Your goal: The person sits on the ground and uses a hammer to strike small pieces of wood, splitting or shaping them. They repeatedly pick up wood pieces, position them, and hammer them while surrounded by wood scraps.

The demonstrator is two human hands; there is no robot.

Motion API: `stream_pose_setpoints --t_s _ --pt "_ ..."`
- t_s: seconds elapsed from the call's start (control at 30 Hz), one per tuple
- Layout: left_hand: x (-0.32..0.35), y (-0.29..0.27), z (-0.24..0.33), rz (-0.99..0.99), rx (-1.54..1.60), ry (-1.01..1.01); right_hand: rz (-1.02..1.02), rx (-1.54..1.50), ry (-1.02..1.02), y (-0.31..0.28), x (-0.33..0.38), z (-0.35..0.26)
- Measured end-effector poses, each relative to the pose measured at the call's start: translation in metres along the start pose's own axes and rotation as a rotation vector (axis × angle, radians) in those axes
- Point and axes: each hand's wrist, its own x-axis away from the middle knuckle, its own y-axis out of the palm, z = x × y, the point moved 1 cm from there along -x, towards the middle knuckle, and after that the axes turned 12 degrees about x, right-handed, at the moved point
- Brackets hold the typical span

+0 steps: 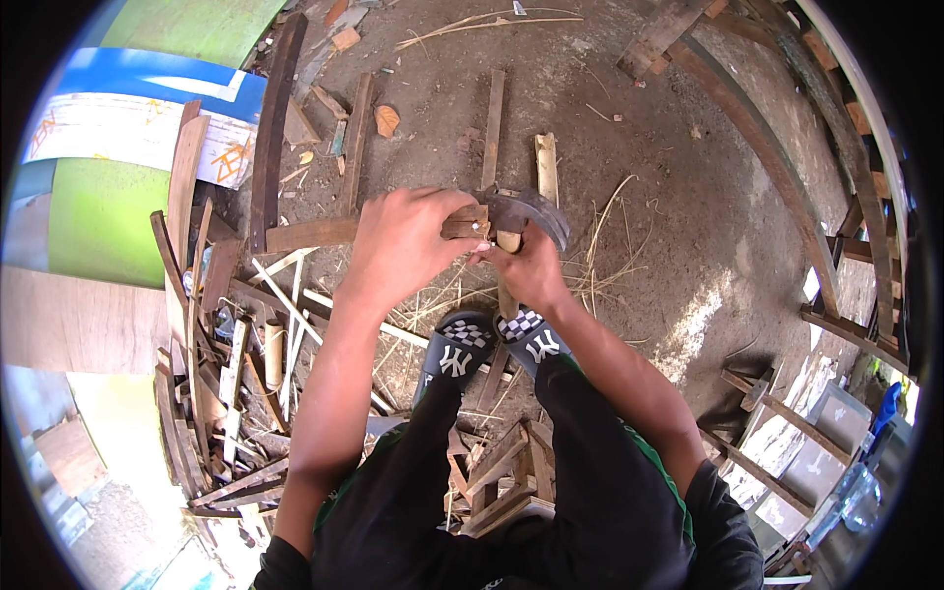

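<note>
My left hand (398,246) is closed around a brown wooden strip (310,234) that lies crosswise and sticks out to the left. Its squared end shows between thumb and fingers, with a small shiny spot, perhaps a nail, too small to make out. My right hand (537,273) is wrapped around a hammer (531,210) close under its dark metal head. The hammer's light wooden handle runs down towards my feet. The hammer head is right beside the strip's end; whether they touch I cannot tell. Sandals (460,349) are on my feet, just below both hands.
Scrap wood (231,383) is heaped at the left. Wooden battens (494,128) and a bamboo piece (547,169) lie on the dirt floor (678,187) ahead. A wooden frame (757,147) curves along the right side. Painted boards (108,206) stand far left.
</note>
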Motion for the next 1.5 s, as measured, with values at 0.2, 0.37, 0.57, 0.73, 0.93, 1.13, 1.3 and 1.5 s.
stream_pose_setpoints --t_s 0.2,0.37,0.57,0.73,0.93,1.13,1.3,1.5 --pt "0.001 -0.001 0.000 -0.013 0.022 -0.047 0.012 -0.064 0.031 0.003 0.001 0.004" --pt "0.001 -0.001 -0.001 -0.009 0.027 -0.011 0.021 -0.163 0.023 0.004 0.002 0.010" --pt "-0.002 -0.005 0.004 -0.073 0.046 -0.061 0.007 -0.119 0.003 0.001 0.001 0.001" --pt "-0.002 -0.006 0.006 -0.104 0.024 -0.090 0.004 -0.156 0.003 0.000 0.001 0.001" --pt "-0.001 -0.007 0.005 -0.123 0.016 -0.075 -0.018 -0.112 0.037 -0.001 0.002 0.001" --pt "0.002 -0.005 0.001 -0.090 0.001 -0.005 -0.017 -0.152 0.017 -0.002 0.002 -0.006" --pt "0.003 -0.001 0.002 -0.113 -0.015 -0.057 -0.016 -0.149 0.138 -0.007 0.006 -0.009" --pt "0.007 0.000 0.003 -0.086 0.012 -0.106 0.060 0.009 0.397 -0.031 0.021 -0.037"
